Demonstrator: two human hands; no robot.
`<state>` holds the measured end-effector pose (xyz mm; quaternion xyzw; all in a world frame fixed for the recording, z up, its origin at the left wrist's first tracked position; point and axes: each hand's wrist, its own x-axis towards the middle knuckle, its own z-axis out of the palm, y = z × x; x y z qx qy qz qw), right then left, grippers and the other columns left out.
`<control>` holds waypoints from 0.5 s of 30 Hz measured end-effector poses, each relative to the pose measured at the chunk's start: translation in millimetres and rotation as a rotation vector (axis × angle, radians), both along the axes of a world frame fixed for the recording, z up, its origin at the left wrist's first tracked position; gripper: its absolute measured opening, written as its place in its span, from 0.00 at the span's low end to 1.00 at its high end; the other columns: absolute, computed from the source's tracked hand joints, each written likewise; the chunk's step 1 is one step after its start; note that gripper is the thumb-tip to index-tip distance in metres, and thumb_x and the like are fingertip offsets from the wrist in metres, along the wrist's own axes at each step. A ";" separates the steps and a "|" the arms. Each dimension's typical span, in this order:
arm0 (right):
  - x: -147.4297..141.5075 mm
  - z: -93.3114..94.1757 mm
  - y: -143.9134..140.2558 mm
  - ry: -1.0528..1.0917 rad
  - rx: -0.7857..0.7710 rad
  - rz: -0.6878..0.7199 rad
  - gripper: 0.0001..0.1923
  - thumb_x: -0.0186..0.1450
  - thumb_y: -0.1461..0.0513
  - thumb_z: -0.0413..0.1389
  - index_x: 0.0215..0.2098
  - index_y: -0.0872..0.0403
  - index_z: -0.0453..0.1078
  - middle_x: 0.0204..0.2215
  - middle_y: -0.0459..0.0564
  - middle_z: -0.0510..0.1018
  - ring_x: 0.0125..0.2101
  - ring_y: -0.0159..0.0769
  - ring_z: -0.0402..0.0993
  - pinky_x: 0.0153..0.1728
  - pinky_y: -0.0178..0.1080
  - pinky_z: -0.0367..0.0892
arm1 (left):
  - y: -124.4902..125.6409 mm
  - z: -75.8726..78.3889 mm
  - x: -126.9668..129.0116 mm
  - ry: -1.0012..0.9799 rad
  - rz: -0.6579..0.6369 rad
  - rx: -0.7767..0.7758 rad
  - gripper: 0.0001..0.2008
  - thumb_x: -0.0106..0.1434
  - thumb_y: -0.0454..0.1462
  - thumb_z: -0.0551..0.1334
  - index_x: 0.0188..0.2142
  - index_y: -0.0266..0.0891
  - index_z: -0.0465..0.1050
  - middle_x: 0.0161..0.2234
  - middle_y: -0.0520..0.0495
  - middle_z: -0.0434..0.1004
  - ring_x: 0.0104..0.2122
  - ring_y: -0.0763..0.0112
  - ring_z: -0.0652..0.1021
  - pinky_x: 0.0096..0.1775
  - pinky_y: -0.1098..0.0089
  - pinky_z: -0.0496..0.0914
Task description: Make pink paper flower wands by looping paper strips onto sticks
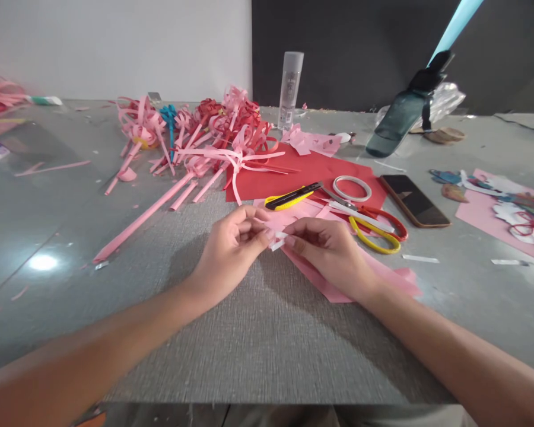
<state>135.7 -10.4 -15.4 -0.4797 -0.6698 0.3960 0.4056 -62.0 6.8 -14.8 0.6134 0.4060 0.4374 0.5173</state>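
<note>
the small pink paper piece (pixel 273 228) sits at the centre of the frame, pinched between your two hands just above the grey table (pixel 258 332), with a white bit of tape or backing (pixel 277 241) showing at its lower edge. your left hand (pixel 231 249) curls its fingertips around the piece from the left, and your right hand (pixel 331 249) nips the white bit between thumb and forefinger, so both hands are closed in fine pinches rather than spread. held this way, the piece is probably kept steady on one side while the other side works the sticky strip. the loose pink sheet (pixel 338 279) lies under your right wrist, near at hand. just beyond your fingers, centre right, the yellow cutter (pixel 291 197), the tape roll (pixel 352 188) and the scissors (pixel 374 228) lie on the red sheet (pixel 293 172), likely kept close for reach. the finished pink and red paper flowers (pixel 196 139) are heaped at upper left, well apart.
</note>
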 end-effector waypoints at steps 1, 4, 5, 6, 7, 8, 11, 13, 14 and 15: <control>0.2 0.0 0.2 -0.004 0.000 -0.005 0.06 0.68 0.62 0.60 0.37 0.56 0.78 0.34 0.49 0.84 0.33 0.34 0.76 0.35 0.37 0.68 | -0.5 -0.6 -0.1 0.011 -0.004 -0.009 0.09 0.67 0.38 0.68 0.43 0.38 0.71 0.31 0.53 0.79 0.31 0.76 0.78 0.34 0.76 0.70; -0.2 -1.0 0.4 -0.002 -0.005 -0.029 0.06 0.68 0.61 0.59 0.37 0.55 0.78 0.33 0.48 0.83 0.32 0.33 0.75 0.34 0.37 0.68 | -2.9 -2.4 1.1 0.047 -0.039 -0.019 0.13 0.67 0.42 0.68 0.46 0.40 0.72 0.35 0.51 0.80 0.35 0.74 0.79 0.37 0.75 0.71; -0.7 -1.8 0.3 0.009 -0.010 -0.031 0.06 0.69 0.61 0.59 0.36 0.55 0.77 0.32 0.47 0.82 0.32 0.33 0.75 0.34 0.37 0.68 | -3.5 -2.8 1.9 0.067 -0.048 -0.012 0.14 0.66 0.42 0.69 0.48 0.40 0.71 0.35 0.51 0.81 0.35 0.73 0.80 0.38 0.74 0.72; -1.3 -2.7 0.1 0.023 -0.015 -0.029 0.06 0.69 0.61 0.59 0.37 0.55 0.77 0.32 0.47 0.82 0.32 0.33 0.75 0.34 0.37 0.68 | -3.8 -2.9 2.5 0.089 -0.053 -0.004 0.15 0.65 0.41 0.69 0.49 0.41 0.71 0.35 0.51 0.81 0.35 0.73 0.80 0.37 0.74 0.71; -1.9 -3.6 -0.2 0.034 -0.019 -0.025 0.06 0.69 0.61 0.59 0.37 0.55 0.77 0.32 0.47 0.82 0.32 0.33 0.75 0.34 0.37 0.69 | -3.6 -2.8 2.9 0.110 -0.053 0.006 0.16 0.65 0.41 0.70 0.49 0.41 0.71 0.34 0.52 0.81 0.34 0.73 0.79 0.36 0.74 0.71; -2.3 -4.1 -0.5 0.036 -0.017 -0.022 0.07 0.69 0.60 0.58 0.39 0.55 0.77 0.33 0.47 0.82 0.32 0.34 0.76 0.34 0.38 0.69 | -2.8 -2.3 2.9 0.127 -0.050 0.018 0.16 0.64 0.40 0.70 0.49 0.41 0.71 0.33 0.52 0.80 0.33 0.73 0.79 0.34 0.74 0.70; -0.4 -0.6 -2.0 -0.084 0.048 -0.046 0.11 0.70 0.60 0.56 0.48 0.54 0.76 0.35 0.49 0.83 0.35 0.37 0.79 0.37 0.41 0.72 | 3.4 0.1 -0.3 0.111 -0.019 0.062 0.14 0.65 0.40 0.69 0.47 0.40 0.70 0.30 0.53 0.78 0.29 0.74 0.76 0.31 0.74 0.67; 4.8 8.0 -3.2 -0.288 0.167 -0.065 0.16 0.69 0.61 0.58 0.55 0.53 0.74 0.41 0.51 0.84 0.41 0.41 0.80 0.44 0.45 0.74 | 10.2 0.9 -4.4 0.080 0.038 0.107 0.13 0.65 0.40 0.69 0.45 0.40 0.69 0.27 0.54 0.76 0.27 0.74 0.73 0.30 0.74 0.65; 8.7 13.9 -4.0 -0.406 0.233 -0.070 0.20 0.68 0.61 0.59 0.58 0.52 0.73 0.47 0.53 0.83 0.46 0.44 0.80 0.48 0.48 0.73 | 14.2 0.6 -6.6 0.067 0.075 0.129 0.13 0.65 0.40 0.69 0.45 0.40 0.69 0.26 0.55 0.74 0.26 0.75 0.72 0.30 0.74 0.64; 13.1 20.1 -5.0 -0.521 0.284 -0.068 0.24 0.66 0.61 0.62 0.61 0.51 0.71 0.52 0.54 0.81 0.51 0.48 0.78 0.53 0.52 0.72 | 18.2 -0.3 -8.8 0.052 0.113 0.146 0.14 0.65 0.40 0.69 0.45 0.40 0.68 0.26 0.55 0.74 0.26 0.75 0.71 0.30 0.74 0.64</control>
